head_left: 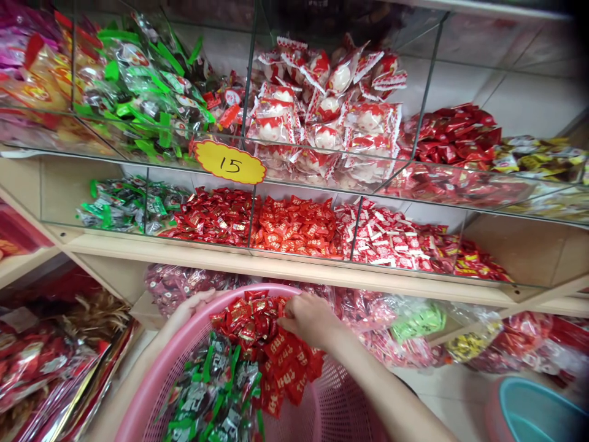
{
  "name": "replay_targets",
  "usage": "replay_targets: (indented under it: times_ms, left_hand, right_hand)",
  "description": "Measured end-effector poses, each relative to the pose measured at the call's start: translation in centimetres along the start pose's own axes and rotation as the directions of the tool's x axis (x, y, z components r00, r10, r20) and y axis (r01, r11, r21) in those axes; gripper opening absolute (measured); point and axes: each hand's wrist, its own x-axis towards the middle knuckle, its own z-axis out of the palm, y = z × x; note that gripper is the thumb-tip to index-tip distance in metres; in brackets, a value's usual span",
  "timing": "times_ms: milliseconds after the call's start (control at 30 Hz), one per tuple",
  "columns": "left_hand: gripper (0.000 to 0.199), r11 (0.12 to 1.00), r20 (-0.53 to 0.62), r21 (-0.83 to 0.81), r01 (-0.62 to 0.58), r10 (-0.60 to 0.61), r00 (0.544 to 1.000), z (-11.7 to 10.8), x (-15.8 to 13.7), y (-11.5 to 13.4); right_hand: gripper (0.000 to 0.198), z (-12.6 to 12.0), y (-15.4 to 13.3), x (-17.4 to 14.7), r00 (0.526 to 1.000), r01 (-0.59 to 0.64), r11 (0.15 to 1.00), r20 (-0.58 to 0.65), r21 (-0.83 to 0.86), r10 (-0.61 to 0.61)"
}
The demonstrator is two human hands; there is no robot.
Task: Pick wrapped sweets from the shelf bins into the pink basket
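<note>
Nearest you is the round, pink, perforated plastic basket (165,374), below and between your fingers. Your left fingers (202,298) touch its far-left rim; you cannot tell how firmly they close. Your right fingers (288,316) curl inside the far rim, against the shiny red wrapped packets (248,322); whether they pinch one is hidden. Just below them lie orange-red packets (289,362) with pale lettering, too blurred to read; green-and-clear packets (216,387) lie nearer you. Above your fingers, the scalloped yellow card (230,161) reads "15". The pale wooden shelf edge (294,272) runs just beyond them; bare basket wall opens below your right wrist.
</note>
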Motion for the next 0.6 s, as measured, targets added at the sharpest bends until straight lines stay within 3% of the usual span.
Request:
replay_targets:
  times_ms: [133,233,300,367,467,600]
  left_hand:
    - [0.027,0.999,0.033,-0.023,0.034,-0.033,0.999,0.2,0.0,0.2]
    - [0.030,0.999,0.094,-0.034,0.039,-0.036,0.995,0.3,0.0,0.2]
    - [0.034,0.998,0.139,-0.046,0.047,-0.040,0.990,0.4,0.0,0.3]
    - [0.037,0.998,0.143,-0.049,0.045,-0.037,0.989,0.6,-0.1,0.4]
    - [0.039,0.999,0.105,-0.033,0.034,-0.030,0.994,0.8,-0.4,0.5]
    - [0.032,0.999,0.047,-0.022,0.029,-0.028,0.999,1.1,-0.8,0.7]
  right_hand:
    - [0.040,-1.7,1.3,0.1,0.977,-0.011,0.987,-0.210,0.157,0.045]
    - [0.041,-4.1,2.7,0.9,0.914,0.066,0.970,-0.405,0.234,0.036]
    - [0.033,-5.7,3.9,1.9,0.864,0.055,0.978,-0.500,0.202,0.054]
    - [0.020,-6.9,4.9,3.2,0.854,-0.057,0.992,-0.509,0.117,0.109]
    - [0.017,-7.7,6.1,5.1,0.887,-0.261,0.964,-0.408,-0.054,0.217]
    - [0.024,-7.6,6.5,6.6,0.900,-0.338,0.932,-0.333,-0.129,0.280]
